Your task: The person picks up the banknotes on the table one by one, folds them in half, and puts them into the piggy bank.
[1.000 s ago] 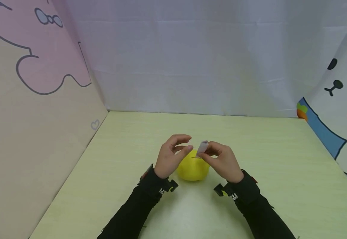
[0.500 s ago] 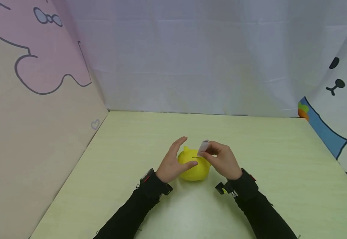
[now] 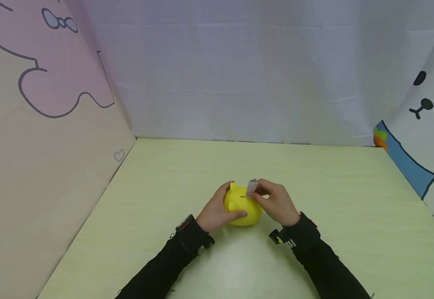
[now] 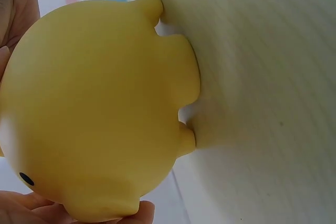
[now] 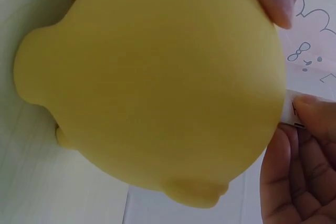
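Pale green table, yellow piggy bank standing near its middle, closer to the front edge, left hand cupping the bank's side, right hand pinching small grey folded note at the top slot

Your bench has a pale yellow-green top with a faint lengthwise grain, and it runs back to the draped cloth behind and to the printed panels on either side. Directly on it you have one thing, a round yellow piggy bank, standing upright near the middle of the bench, a little toward your edge. In the left wrist view you see its stubby feet resting on the surface.
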Action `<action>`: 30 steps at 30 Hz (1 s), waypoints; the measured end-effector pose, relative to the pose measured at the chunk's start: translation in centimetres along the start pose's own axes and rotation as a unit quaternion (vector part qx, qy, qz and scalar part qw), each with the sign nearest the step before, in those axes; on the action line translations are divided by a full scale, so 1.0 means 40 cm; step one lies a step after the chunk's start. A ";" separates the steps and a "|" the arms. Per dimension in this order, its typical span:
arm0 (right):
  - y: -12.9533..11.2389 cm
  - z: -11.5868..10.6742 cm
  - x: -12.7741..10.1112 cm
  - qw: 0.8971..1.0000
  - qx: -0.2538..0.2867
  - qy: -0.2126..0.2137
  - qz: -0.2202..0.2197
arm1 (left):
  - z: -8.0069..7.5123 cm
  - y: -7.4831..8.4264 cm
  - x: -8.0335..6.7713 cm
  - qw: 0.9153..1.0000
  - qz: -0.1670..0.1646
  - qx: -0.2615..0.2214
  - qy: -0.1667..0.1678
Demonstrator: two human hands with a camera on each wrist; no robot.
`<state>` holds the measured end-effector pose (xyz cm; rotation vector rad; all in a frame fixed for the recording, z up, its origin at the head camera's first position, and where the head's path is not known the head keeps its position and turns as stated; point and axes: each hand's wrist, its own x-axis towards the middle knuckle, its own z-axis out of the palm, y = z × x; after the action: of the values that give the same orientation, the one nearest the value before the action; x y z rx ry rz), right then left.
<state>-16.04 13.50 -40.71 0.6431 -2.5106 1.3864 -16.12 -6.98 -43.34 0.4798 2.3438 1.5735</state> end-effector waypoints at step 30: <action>0.004 0.018 -0.004 1.000 -0.013 0.018 -0.016 | 0.002 -0.006 -0.003 1.000 0.009 -0.006 0.005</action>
<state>-15.93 13.00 -41.27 0.6457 -2.4756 1.3397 -16.01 -7.05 -43.60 0.4912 2.3427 1.6005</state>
